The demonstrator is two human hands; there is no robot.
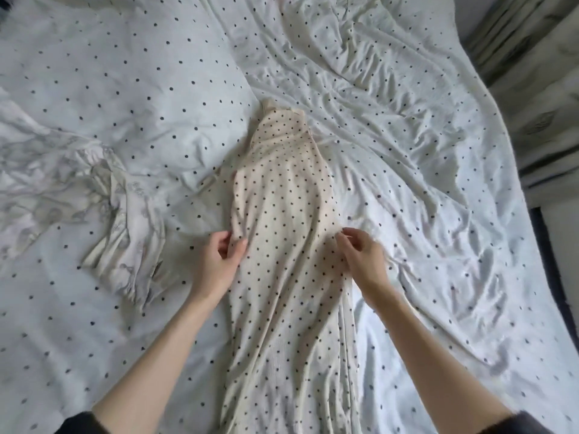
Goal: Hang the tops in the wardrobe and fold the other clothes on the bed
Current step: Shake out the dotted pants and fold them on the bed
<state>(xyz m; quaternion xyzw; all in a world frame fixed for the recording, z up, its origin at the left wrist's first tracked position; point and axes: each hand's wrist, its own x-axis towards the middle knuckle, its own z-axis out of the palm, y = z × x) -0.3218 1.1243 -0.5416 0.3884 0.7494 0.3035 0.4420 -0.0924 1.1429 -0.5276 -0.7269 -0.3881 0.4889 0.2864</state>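
A long cream garment with small dark dots (282, 220) lies lengthwise down the middle of the bed, its narrow end pointing away from me. My left hand (224, 261) pinches the garment's left edge between thumb and fingers. My right hand (360, 258) pinches its right edge at about the same height. Both forearms reach in from the bottom of the view.
The bed is covered by a crumpled white sheet with dark dots (423, 151). A pale, faintly patterned garment (103, 208) lies bunched at the left. A curtain (539, 89) and the bed's edge are at the right.
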